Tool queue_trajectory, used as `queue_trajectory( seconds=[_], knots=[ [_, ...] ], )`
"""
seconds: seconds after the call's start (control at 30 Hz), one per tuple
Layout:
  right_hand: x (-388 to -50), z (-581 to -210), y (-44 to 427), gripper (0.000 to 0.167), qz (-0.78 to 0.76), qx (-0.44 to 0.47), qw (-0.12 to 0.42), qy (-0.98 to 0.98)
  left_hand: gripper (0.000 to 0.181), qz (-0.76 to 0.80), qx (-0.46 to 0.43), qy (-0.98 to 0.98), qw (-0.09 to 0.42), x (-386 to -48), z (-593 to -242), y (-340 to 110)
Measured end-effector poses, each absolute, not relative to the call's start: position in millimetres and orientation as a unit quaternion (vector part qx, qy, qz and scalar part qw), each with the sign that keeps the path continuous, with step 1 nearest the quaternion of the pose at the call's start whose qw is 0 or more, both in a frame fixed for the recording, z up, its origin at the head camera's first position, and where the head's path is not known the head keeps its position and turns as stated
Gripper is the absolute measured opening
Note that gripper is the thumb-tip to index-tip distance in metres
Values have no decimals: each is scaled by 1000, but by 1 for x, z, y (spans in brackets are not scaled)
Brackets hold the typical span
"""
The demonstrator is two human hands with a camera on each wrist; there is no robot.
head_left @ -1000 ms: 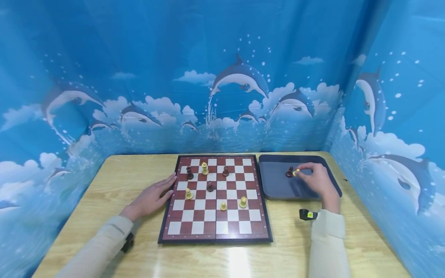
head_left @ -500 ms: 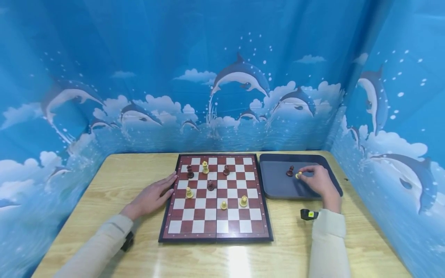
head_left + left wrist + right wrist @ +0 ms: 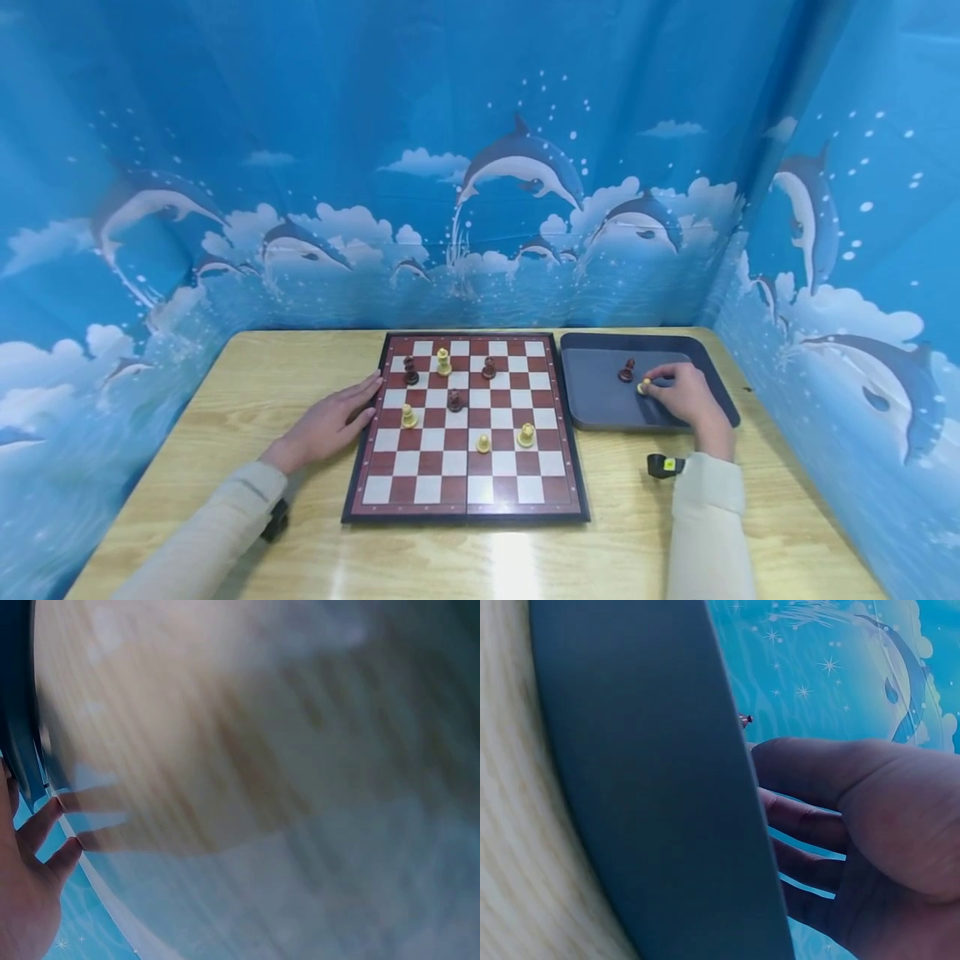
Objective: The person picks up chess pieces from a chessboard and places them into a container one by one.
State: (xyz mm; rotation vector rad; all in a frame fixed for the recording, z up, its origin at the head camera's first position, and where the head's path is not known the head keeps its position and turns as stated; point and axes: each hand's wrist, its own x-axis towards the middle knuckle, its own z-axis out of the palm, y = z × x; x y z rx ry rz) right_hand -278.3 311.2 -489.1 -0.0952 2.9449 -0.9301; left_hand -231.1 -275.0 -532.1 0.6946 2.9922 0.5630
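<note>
My right hand reaches into the dark grey tray and pinches a cream chess piece between thumb and fingers, low over the tray floor. Just left of it is a dark brown chess piece, which seems to lean. In the right wrist view the tray wall hides the fingertips and the cream piece. My left hand lies with extended fingers against the left edge of the chessboard. On the board are a cream king, a cream pawn, a cream queen and several other pieces.
The board lies on a light wooden table, with the tray close beside its right edge. A blue dolphin-print curtain encloses the back and sides. A small black wrist device sits by the right sleeve.
My right hand has shifted slightly right and nearer, drawing the cream piece away from the dark brown one and lower in the tray. The left hand has stayed put.
</note>
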Motion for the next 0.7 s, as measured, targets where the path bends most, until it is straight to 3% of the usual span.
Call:
queue_trajectory(
  seconds=[0.4,0.7],
  knots=[
    [-278,-488,311,28,-301,-24,32,953,60,182,220,958,10,-230,-532,-275],
    [-270,-465,308,33,-288,-30,7,957,60,180,216,960,14,-230,-531,-274]
  ],
)
